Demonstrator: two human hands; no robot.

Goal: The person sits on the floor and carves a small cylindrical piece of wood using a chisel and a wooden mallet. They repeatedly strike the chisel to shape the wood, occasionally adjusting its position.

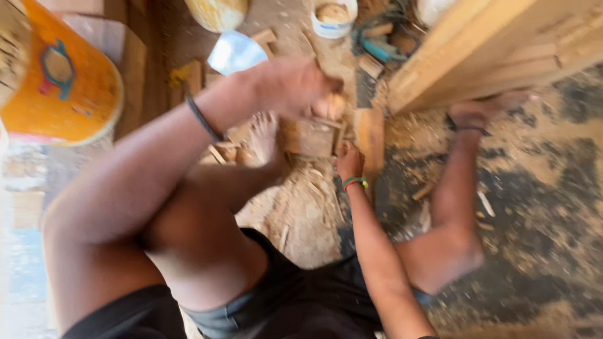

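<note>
Sitting on the sawdust floor (540,207), a wood block (309,135) is steadied by the closed right hand (349,161); the left hand (295,85), blurred, grips a pale tool (329,105).

Left hand (292,85) raised and blurred, fist closed; right hand (349,161) low, fingers curled shut, arm straight down between bent knees.
</note>
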